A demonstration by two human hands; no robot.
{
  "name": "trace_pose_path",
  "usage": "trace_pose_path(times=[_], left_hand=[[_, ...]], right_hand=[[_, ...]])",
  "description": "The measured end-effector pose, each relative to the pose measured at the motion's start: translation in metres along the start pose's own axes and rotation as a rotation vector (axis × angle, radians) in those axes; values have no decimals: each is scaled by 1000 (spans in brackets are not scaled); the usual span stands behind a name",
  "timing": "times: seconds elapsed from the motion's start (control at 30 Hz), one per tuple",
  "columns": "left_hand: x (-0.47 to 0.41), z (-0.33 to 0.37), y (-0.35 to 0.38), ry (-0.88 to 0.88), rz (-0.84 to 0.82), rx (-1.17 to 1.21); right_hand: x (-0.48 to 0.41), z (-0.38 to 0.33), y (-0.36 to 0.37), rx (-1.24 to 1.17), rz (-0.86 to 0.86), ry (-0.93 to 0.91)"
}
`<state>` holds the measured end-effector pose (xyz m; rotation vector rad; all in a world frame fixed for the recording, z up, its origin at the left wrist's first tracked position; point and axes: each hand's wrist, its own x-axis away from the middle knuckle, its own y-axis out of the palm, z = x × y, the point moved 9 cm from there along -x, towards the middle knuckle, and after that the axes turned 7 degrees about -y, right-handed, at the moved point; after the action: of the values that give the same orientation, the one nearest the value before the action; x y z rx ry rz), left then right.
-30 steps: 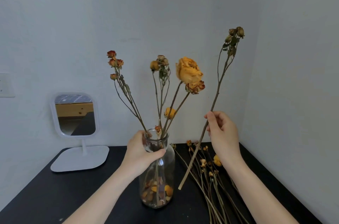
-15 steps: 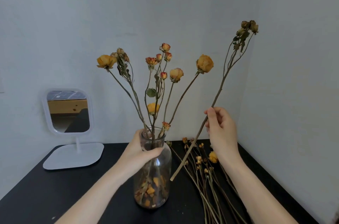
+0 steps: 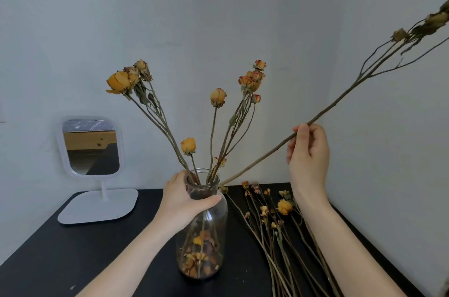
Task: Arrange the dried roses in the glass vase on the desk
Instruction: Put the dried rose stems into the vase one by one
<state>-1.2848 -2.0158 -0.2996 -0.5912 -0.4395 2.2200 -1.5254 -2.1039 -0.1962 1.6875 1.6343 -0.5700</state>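
A clear glass vase (image 3: 206, 243) stands on the black desk (image 3: 73, 260), with fallen petals at its bottom and several dried orange roses (image 3: 218, 97) fanning out of its mouth. My left hand (image 3: 187, 202) grips the vase's neck. My right hand (image 3: 307, 151) pinches a long dried rose stem (image 3: 340, 100) tilted steeply to the upper right; its cut end sits just at the right side of the vase's rim, and its brown buds reach the frame's right edge. Several more dried roses (image 3: 284, 208) lie on the desk right of the vase.
A small white-framed mirror (image 3: 91, 146) on a flat base stands at the back left of the desk. Pale walls close the desk in behind and on the right. The desk's right edge runs along the side wall.
My right hand has tipped the held stem far to the right and raised its cut end from beside the vase's body to the rim. The roses in the vase have turned and spread.
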Motion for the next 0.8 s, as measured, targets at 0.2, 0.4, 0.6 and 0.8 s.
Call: trace_pose_path(times=[0.2, 0.4, 0.6, 0.8], left_hand=[[6, -6, -3, -59, 124, -83], [10, -8, 7, -68, -30, 77], [11, -10, 9, -86, -165, 112], [12, -10, 12, -90, -170, 130]], right_hand=[[-8, -2, -2, -25, 30, -4], [-6, 1, 24, -48, -129, 28], [7, 9, 53, -80, -345, 90], [1, -4, 69, -45, -494, 13]])
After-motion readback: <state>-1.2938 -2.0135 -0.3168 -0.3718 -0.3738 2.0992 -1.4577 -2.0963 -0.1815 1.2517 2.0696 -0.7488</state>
